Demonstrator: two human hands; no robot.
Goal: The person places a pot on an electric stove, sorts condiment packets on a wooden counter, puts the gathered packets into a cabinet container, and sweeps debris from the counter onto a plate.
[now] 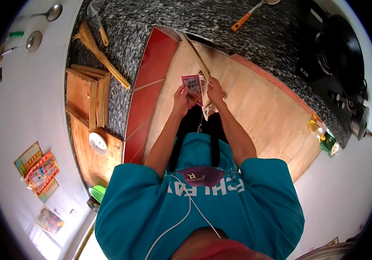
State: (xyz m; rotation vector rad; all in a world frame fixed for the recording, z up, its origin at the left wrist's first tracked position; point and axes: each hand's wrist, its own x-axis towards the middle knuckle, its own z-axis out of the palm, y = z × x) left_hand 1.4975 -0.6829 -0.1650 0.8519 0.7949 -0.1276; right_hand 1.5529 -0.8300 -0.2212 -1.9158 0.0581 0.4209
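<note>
My left hand (180,101) is closed on a pink printed food packet (192,85), its label side facing up. My right hand (215,92) is just right of the packet. Its fingers are closed around the end of a narrow wooden edge (197,55), which looks like the top of an open cabinet door running out from under the counter. The packet's lower part is partly covered by the left fingers. Below both hands are my shoes (211,109) on the wood-look floor.
The dark speckled counter (164,52) wraps around ahead. On it lie wooden boards (80,95), a bamboo brush (101,56), a white bowl (98,144) and an orange-handled utensil (242,21). A black wok (342,52) and a pot (360,122) stand right, near an oil bottle (315,128).
</note>
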